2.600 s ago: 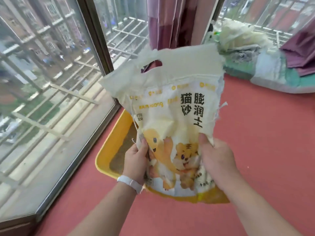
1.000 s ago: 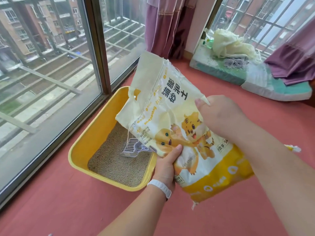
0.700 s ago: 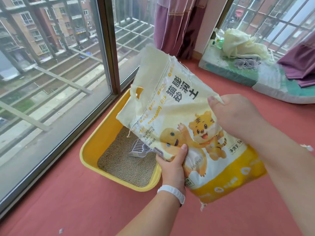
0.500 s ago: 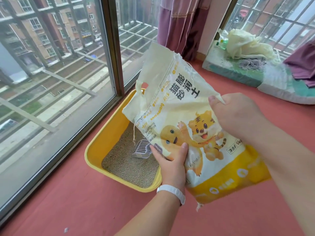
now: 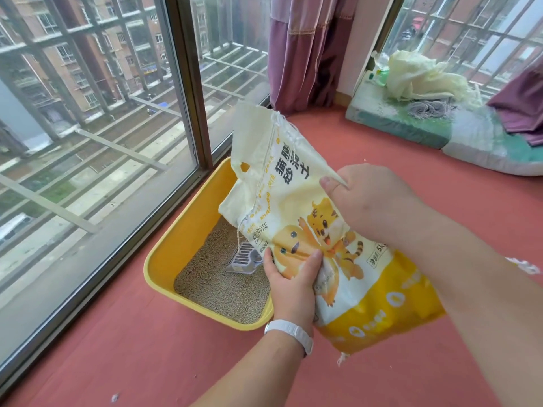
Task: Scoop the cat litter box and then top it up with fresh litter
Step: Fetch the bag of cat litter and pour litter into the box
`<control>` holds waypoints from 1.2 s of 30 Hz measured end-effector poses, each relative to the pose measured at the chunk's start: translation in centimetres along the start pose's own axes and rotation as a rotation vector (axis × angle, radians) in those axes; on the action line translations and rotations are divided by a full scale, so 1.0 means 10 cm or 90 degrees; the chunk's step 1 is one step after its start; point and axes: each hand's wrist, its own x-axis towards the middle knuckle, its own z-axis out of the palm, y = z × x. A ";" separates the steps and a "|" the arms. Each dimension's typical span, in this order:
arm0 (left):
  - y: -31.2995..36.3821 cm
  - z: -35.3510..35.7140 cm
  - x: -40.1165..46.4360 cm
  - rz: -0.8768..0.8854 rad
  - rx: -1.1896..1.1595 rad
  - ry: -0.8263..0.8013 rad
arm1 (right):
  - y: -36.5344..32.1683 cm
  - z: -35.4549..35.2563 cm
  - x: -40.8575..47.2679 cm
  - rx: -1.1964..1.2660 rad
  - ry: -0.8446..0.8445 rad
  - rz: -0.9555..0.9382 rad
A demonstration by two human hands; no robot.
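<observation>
The litter bag (image 5: 317, 245) tilts over the near right corner of the yellow litter box (image 5: 176, 245), its open top toward the window. The right hand (image 5: 373, 201) pinches the bag's upper edge; the left hand (image 5: 291, 280) grips its lower side. A grey scoop (image 5: 242, 258), seemingly half buried, lies on the litter.

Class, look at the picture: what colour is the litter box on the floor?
Yellow. The litter box shows clearly in the head view, the only view given.
</observation>
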 end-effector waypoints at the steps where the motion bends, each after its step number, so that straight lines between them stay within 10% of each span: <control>1: -0.01 0.01 -0.01 -0.004 -0.006 0.005 | -0.02 0.00 -0.01 -0.002 -0.001 -0.002; 36: 0.10 0.23 -0.13 -0.162 -0.082 0.048 | -0.42 -0.17 0.35 -0.160 -0.035 -0.028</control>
